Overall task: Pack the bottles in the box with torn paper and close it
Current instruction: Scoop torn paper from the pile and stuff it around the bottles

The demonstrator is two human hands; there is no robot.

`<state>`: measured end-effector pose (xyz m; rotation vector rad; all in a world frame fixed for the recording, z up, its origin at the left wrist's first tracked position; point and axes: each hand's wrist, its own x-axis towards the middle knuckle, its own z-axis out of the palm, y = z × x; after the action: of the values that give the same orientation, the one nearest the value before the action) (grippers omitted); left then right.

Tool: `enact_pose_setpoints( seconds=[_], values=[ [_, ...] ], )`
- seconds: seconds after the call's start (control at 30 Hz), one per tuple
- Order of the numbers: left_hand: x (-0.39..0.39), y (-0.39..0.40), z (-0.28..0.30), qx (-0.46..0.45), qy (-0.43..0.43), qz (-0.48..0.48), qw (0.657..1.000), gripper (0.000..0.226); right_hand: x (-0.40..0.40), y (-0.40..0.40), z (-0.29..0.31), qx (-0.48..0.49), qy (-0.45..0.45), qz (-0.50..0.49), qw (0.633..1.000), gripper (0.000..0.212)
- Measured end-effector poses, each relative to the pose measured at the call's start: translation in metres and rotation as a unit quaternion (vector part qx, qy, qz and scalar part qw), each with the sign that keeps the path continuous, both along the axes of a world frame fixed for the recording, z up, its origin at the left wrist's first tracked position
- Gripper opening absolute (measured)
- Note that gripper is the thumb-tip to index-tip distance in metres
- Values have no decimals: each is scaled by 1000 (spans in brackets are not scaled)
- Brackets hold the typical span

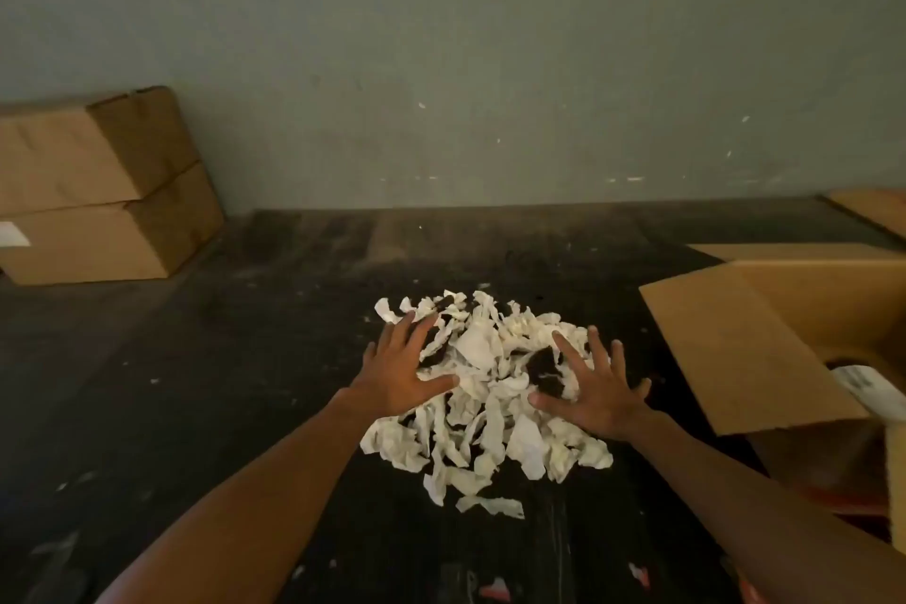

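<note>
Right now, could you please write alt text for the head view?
Two bare hands, left hand and right hand, spread open over a pile of torn white paper on a dark floor. An open cardboard box sits at right; two stacked closed boxes stand at left.

Both bare arms outstretched — left hand (403, 370) and right hand (595, 390) palms down, fingers (564, 348) splayed.

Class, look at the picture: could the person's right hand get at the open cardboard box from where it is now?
Probably yes. The right hand is spread over the torn paper pile, and the open cardboard box sits just to its right, its flap folded out toward the pile, with nothing between them.
</note>
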<state>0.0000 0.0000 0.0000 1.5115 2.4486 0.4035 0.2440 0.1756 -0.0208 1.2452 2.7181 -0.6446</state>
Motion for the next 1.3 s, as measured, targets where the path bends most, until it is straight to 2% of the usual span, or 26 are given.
enact_pose_setpoints(
  seconds=[0.13, 0.33, 0.5, 0.57, 0.67, 0.77, 0.9, 0.97, 1.1, 1.3],
  values=[
    [-12, 32, -35, -80, 40, -13, 996, 122, -22, 29, -31, 11, -15, 26, 999, 115],
    [-36, 76, -90, -236, 34, -29, 971, 147, -62, 62, -82, 14, -33, 106, 994, 121],
    [-43, 85, -122, -296, 32, -32, 954, 136, -68, 65, -125, 43, -86, 159, 983, 118],
    [-41, 82, -129, -275, 80, -13, 958, 125, -63, 58, -136, 68, -73, 159, 982, 107],
    [-39, 71, -142, -165, 101, 27, 981, 112, -58, 54, -147, 102, -2, 163, 981, 81],
    [-31, 60, -154, -92, 42, 93, 991, 107, -57, 56, -152, 127, 26, 182, 975, 78],
    [-24, 59, -151, -32, -134, 210, 968, 97, -57, 56, -148, 122, 34, 195, 972, 90],
    [-27, 60, -141, -44, -112, 177, 977, 83, -58, 60, -144, 112, 49, 194, 973, 89],
    [-34, 64, -106, -42, -74, 140, 986, 62, -70, 66, -118, 74, 101, 146, 981, 64],
    [-43, 49, -43, 13, -20, 122, 992, 51, -80, 59, -52, 24, 144, 41, 988, 58]
  ],
)
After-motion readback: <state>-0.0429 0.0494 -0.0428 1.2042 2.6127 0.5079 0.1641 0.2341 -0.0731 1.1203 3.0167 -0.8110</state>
